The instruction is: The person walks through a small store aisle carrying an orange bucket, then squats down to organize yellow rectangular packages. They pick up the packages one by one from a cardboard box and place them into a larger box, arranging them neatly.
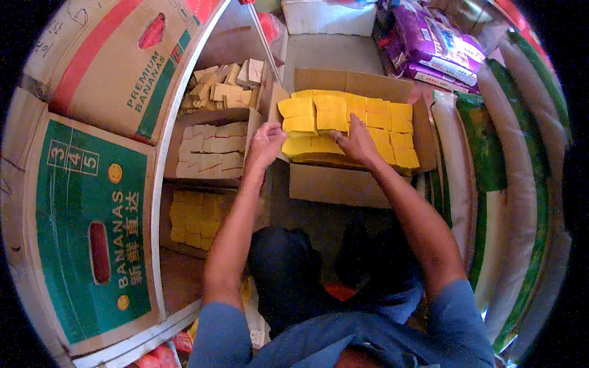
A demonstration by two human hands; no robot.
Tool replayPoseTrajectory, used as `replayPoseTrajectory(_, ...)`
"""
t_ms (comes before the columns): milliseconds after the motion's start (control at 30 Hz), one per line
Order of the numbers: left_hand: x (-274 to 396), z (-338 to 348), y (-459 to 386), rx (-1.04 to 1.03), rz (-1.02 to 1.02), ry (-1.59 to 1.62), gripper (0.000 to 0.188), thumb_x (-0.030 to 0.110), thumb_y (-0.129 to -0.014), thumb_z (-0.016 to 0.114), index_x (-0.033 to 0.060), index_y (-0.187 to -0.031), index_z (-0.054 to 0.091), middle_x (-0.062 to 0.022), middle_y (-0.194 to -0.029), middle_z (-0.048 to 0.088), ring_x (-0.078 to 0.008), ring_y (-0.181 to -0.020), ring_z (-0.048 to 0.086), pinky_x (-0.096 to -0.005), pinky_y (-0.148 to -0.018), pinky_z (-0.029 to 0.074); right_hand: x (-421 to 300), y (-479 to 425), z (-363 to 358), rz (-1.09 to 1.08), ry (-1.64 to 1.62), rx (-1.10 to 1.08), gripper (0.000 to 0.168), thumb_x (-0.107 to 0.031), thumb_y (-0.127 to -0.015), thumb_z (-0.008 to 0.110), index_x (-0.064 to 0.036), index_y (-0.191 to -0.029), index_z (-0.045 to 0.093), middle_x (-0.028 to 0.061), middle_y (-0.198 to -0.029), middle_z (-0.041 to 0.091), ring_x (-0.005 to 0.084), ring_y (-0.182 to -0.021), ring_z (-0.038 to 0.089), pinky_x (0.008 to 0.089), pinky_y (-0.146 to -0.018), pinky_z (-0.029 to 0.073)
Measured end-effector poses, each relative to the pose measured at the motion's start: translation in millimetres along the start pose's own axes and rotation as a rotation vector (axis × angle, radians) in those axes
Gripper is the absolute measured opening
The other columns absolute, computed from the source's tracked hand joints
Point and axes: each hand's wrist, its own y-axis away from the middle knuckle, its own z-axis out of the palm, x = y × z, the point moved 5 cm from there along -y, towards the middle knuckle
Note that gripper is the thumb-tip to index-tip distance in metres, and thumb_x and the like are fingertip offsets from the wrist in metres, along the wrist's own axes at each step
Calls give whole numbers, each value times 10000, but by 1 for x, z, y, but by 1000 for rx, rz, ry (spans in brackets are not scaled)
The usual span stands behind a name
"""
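Observation:
An open cardboard box (333, 186) in front of me holds rows of yellow paper bundles (331, 112), several tied with thin red bands. My right hand (359, 140) rests on the bundles near the middle, its fingers spread apart. At the box's left side is my left hand (268, 141), fingers bent and tips close to the leftmost bundles. Whether anything thin is between those fingertips cannot be made out. The front left bundles stand higher than the row nearest me.
To the left, a white-framed shelf (171, 119) holds pale paper bundles (211, 149) and more yellow bundles (193, 218). Banana cartons (94, 221) stand beyond its frame. Purple sacks (437, 41) lie at the back right; long green-and-white sacks (511, 138) line the right side. A white foam box (329, 18) sits behind.

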Motion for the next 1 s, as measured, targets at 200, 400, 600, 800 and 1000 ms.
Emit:
replayPoseTrajectory(200,-38,31,-26,-1,26,16,567,209,-912,709,-15,-1401,530,-231,-1326,629,-330,-1257,610,-417,-1062,480,5,-64,39,147,101,165,1106,-630,-822,749,113,-1511,306,367,-1411,496,484,-1310,513,526,-1099,439)
replayPoseTrajectory(400,-42,45,-21,-9,9,14,558,194,-928,702,-19,-1408,513,-227,-1372,603,-322,-1280,596,-418,-1080,475,8,-79,64,211,227,256,1020,-529,-827,777,47,-1507,282,336,-1423,447,507,-1232,551,583,-972,499)
replayPoseTrajectory(600,-37,41,-13,-35,-26,117,540,191,-936,707,-29,-1394,522,-218,-1362,614,-297,-1247,617,-403,-1052,500,34,-82,36,222,57,180,855,-376,-855,762,62,-1449,331,348,-1382,492,514,-1219,562,583,-994,492)
replayPoseTrajectory(800,-29,28,-9,-30,-37,208,523,233,-951,736,-46,-1355,556,-169,-1303,653,-252,-1175,642,-364,-1009,520,53,-72,-1,322,-644,68,691,-242,-869,710,41,-1427,417,203,-1252,616,308,-1135,627,419,-897,554)
replayPoseTrajectory(1000,40,60,26,-119,-36,422,585,505,-993,657,13,-1309,643,-71,-1221,700,-162,-1116,635,-312,-966,505,-20,22,-42,122,-953,-215,875,-374,-930,680,-5,-1603,260,165,-1440,536,262,-1306,532,397,-1072,446)
